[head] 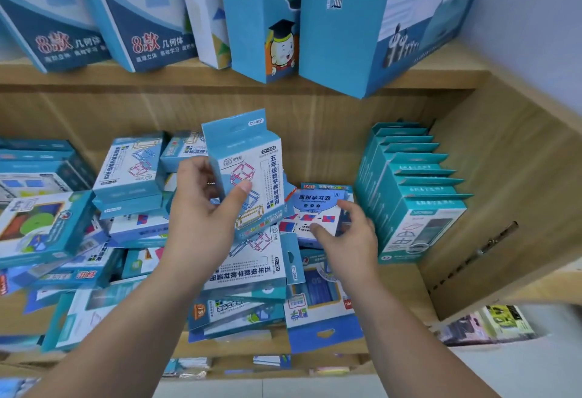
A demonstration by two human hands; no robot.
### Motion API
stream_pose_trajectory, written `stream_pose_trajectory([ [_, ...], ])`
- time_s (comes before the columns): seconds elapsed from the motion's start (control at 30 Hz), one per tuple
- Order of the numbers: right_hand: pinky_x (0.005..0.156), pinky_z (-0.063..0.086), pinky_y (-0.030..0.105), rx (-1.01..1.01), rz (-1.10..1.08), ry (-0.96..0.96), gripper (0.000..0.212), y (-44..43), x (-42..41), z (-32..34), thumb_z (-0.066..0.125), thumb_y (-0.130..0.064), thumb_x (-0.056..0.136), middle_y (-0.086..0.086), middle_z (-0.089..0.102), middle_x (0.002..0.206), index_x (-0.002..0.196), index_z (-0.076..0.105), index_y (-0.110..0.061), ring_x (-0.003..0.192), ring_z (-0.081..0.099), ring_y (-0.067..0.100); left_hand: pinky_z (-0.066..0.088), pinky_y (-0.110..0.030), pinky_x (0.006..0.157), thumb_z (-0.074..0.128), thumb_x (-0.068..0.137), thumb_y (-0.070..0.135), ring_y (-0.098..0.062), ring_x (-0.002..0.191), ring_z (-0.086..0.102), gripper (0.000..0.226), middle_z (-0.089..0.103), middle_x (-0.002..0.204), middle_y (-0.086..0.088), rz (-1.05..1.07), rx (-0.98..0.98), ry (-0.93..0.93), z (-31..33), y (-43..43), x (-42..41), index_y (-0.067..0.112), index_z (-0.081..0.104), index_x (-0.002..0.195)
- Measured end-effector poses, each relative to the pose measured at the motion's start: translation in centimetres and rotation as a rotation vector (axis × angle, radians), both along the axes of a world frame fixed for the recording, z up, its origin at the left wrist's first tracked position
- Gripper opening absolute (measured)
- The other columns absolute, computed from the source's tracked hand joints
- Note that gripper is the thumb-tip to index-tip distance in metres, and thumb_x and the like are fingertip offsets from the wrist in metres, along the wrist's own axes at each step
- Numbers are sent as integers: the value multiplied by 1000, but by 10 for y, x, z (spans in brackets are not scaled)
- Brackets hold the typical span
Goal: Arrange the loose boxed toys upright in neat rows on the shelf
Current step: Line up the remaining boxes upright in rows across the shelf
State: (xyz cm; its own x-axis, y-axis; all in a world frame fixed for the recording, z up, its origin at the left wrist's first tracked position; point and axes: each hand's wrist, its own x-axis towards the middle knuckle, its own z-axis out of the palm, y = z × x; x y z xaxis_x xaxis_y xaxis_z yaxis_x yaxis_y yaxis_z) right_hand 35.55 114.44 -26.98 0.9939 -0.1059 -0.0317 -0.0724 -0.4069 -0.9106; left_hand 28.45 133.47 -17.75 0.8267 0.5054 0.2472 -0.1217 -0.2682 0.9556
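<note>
The wooden shelf [330, 146] fills the view, its left end running out of frame and its right side wall slanting off at the corner. On the upper board stand tall blue boxes [352, 35], their tops cut off by the frame, so only the lower print shows. Below them a heap of loose boxes [94, 174] covers the left and middle of the lower board, lying flat, crooked and piled on one another; most are half buried, and those at the left edge are blurred. At the right end of that board a row of teal boxes [409, 196] stands upright, packed one behind the other, only the front face fully seen. Under the shelf at the lower right some pale packets [491, 322] are too blurred to make out. The held box [252, 171] is upright with a slight lean, raised above the middle of the heap. A flat box [315, 202] with red and blue squares lies between the heap and the teal row, partly covered. The left hand [201, 205] grips the held box, thumb pressed on its front face, fingers curled round its left side, their tips hidden behind it. The right hand [349, 231] holds the flat box, thumb on the print, bent fingers over its right edge
</note>
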Motion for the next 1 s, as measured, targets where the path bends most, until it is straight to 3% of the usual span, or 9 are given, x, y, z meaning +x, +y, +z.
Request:
stream_pose_trajectory([
  [0.07,87,50,28,74,37,30,54,-2,-1,10,80,-30,82,-8,62,118,131,57,-37,98,60,8,54,-48,92,72,88,31,-19,105,66,31,71,109,5,-1,5,-20,4,1,0,37,49,107],
  [0.17,64,43,22,-41,55,-71,39,-12,-4,33,69,-22,89,-2,64,113,125,61,-37,67,55,4,54,-31,83,67,94,19,-12,97,66,27,71,106,5,12,11,-75,10,5,-4,31,49,110],
  [0.27,72,40,12,-103,17,-295,35,-22,-12,65,63,-19,92,-5,57,117,123,59,-35,95,55,6,50,-18,77,62,97,18,-7,92,66,28,69,104,2,54,13,-122,14,15,-11,25,49,121],
  [0.33,79,49,20,6,25,-337,32,-21,-15,84,62,-20,92,-11,62,114,118,59,-39,103,59,8,50,-21,78,60,99,20,-7,90,66,26,68,104,0,97,6,-135,15,23,-15,26,50,122],
  [0.43,75,60,43,293,81,-234,29,-1,-11,99,62,-18,93,-21,70,98,108,62,-43,90,69,6,49,-26,76,60,99,23,-4,83,65,22,69,96,7,174,-25,-141,19,35,-22,39,54,112],
  [0.53,66,58,33,470,196,-105,33,34,-1,99,64,-13,94,-13,73,104,116,63,-37,88,70,9,50,-30,73,62,98,28,-1,79,66,20,69,90,12,210,-66,-93,20,47,-29,46,55,101],
  [0.63,61,54,27,578,229,-44,41,63,5,94,68,-13,93,-6,73,112,128,55,-30,92,72,13,58,-44,78,65,96,29,-17,88,73,13,74,96,3,206,-155,-66,24,59,-36,39,60,103],
  [0.8,72,61,32,670,174,-80,45,72,-4,91,69,-12,93,-5,75,105,128,48,-29,93,73,13,60,-31,64,63,97,26,-11,78,74,10,76,83,12,180,-261,-16,28,62,-36,27,61,107],
  [1.0,73,62,34,502,267,-96,47,98,9,95,77,-25,87,-3,72,106,127,53,-30,93,72,11,59,-37,70,65,96,25,-19,83,75,14,76,89,3,226,-271,-15,33,66,-37,25,60,109],
])
